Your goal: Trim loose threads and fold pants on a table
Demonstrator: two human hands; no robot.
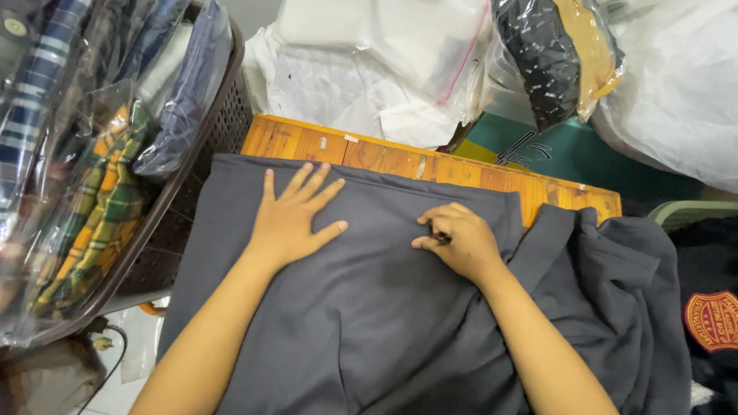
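Observation:
A dark grey garment lies spread over a wooden table, its right part bunched in folds. My left hand rests flat on the cloth with fingers spread, pressing it down near the table's far edge. My right hand sits a little to the right, fingers curled and pinching a fold of the same grey fabric.
A brown perforated basket at the left holds plaid and striped clothes in clear bags. White plastic bags and a black-and-yellow bagged item pile behind the table. A dark garment with a red patch lies at the right.

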